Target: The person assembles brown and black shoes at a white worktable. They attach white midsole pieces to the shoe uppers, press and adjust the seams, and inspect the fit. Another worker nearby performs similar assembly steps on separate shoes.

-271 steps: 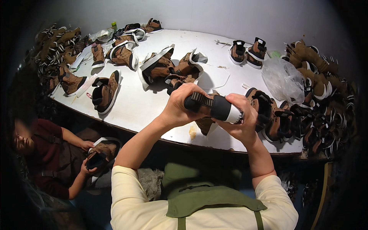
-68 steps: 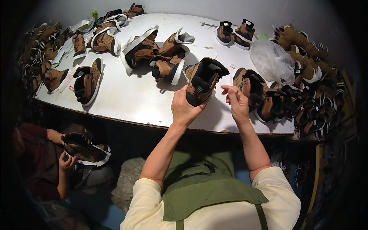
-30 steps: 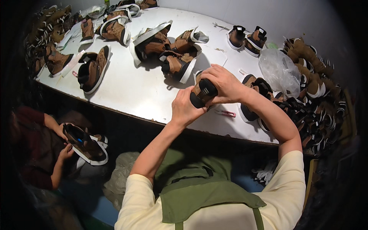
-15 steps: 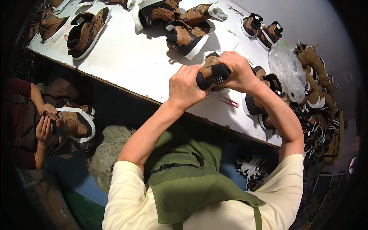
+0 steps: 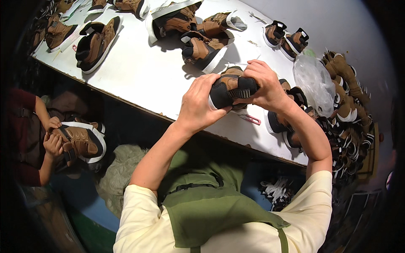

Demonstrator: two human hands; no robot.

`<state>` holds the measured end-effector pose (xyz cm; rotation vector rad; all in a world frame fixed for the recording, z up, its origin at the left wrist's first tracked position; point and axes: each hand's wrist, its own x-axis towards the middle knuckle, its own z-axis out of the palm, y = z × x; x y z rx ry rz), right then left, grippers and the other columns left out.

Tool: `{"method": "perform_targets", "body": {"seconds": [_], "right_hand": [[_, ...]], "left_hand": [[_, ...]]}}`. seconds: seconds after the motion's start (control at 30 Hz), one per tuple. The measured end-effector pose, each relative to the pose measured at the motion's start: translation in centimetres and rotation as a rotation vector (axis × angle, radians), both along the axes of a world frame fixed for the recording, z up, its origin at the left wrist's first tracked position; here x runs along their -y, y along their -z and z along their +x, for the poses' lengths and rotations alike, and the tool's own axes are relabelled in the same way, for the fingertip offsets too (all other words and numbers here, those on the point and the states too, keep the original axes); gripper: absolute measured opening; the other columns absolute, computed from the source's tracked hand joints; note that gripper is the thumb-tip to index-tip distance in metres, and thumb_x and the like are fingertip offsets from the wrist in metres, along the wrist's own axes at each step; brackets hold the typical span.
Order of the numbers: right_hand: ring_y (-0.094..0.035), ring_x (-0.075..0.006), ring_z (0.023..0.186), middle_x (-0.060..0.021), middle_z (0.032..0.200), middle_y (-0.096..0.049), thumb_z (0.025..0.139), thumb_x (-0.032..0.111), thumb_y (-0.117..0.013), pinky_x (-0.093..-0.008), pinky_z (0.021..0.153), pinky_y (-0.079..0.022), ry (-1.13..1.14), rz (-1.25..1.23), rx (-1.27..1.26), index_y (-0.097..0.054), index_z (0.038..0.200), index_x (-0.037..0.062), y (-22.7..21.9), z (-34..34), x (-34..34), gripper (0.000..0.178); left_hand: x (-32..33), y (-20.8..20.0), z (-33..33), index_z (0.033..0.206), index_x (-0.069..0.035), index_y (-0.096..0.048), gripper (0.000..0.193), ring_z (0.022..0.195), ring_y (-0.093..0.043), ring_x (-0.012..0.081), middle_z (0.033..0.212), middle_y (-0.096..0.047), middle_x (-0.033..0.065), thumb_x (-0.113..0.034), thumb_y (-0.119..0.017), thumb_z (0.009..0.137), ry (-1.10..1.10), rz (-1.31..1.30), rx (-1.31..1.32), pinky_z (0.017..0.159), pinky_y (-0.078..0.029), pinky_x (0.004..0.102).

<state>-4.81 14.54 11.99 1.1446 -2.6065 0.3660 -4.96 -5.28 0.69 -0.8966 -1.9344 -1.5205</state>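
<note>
Between my two hands, over the front part of the white table (image 5: pixel 130 71), is a brown and black shoe (image 5: pixel 232 88) with its heel turned toward me. My left hand (image 5: pixel 198 101) grips its left side near the sole, thumb underneath. On the other side my right hand (image 5: pixel 266 87) is closed round the black collar. Beneath the shoe, partly covered, lies a small pair of red-handled thread snips (image 5: pixel 252 119). Just beyond the held shoe sits another brown and black shoe (image 5: pixel 201 52) with a white sole edge.
More shoes (image 5: pixel 99 44) stand at the left and far side. A clear plastic bag (image 5: pixel 315 82) lies at the right beside a large heap of brown uppers (image 5: pixel 348 101). At the lower left, a co-worker's hands (image 5: pixel 52 137) hold a shoe (image 5: pixel 84 141). A grey-green sack (image 5: pixel 120 177) rests below the table edge.
The shoe in my hands has turned, showing more of its heel and side. My left hand has shifted along the sole. The co-worker's hands have moved on their shoe.
</note>
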Motion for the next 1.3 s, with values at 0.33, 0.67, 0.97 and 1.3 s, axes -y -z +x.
{"method": "perform_targets", "body": {"seconds": [0.33,0.67,0.97,1.3], "right_hand": [[-0.061,-0.0283,0.092,-0.0076,0.091,-0.065,0.062,0.022,-0.087,-0.0402,0.092,-0.045,0.13,-0.03,0.162,-0.067,0.105,0.0079,-1.6,1.0,0.2,0.05],[-0.067,-0.0202,0.078,-0.0039,0.086,-0.069,0.063,0.015,-0.078,-0.0377,0.081,-0.049,-0.058,-0.034,-0.066,-0.069,0.089,0.0091,-4.5,2.7,0.5,0.029],[-0.065,-0.0224,0.075,-0.0059,0.085,-0.069,0.064,0.022,-0.086,-0.035,0.073,-0.049,-0.035,0.068,-0.223,-0.069,0.091,0.0078,-6.4,1.9,0.7,0.036],[-0.065,-0.026,0.088,-0.0096,0.094,-0.068,0.059,0.019,-0.089,-0.041,0.091,-0.048,0.033,0.052,-0.155,-0.071,0.095,0.0001,-6.4,4.3,-0.1,0.044]], "left_hand": [[-0.1,-1.9,0.2,0.111,0.0,-0.059,0.06,0.088,-0.066,0.0325,0.097,-0.065,0.0169,-0.012,-0.084,0.058,-0.048,-0.049,-0.077,0.078,-0.053,0.0395],[1.0,-5.2,0.6,0.104,0.0,-0.062,0.056,0.078,-0.066,0.0317,0.088,-0.066,0.0153,-0.007,-0.076,0.05,0.022,-0.002,-0.25,0.069,-0.055,0.0371],[1.4,-7.2,-0.9,0.126,-0.002,-0.052,0.078,0.104,-0.063,0.0343,0.118,-0.061,0.0182,-0.016,-0.088,0.058,-0.042,-0.183,-0.327,0.089,-0.054,0.042],[0.2,-6.6,-0.1,0.133,-0.002,-0.049,0.086,0.115,-0.059,0.0341,0.128,-0.056,0.0172,-0.022,-0.09,0.06,-0.004,-0.077,-0.491,0.095,-0.054,0.0397]]}}
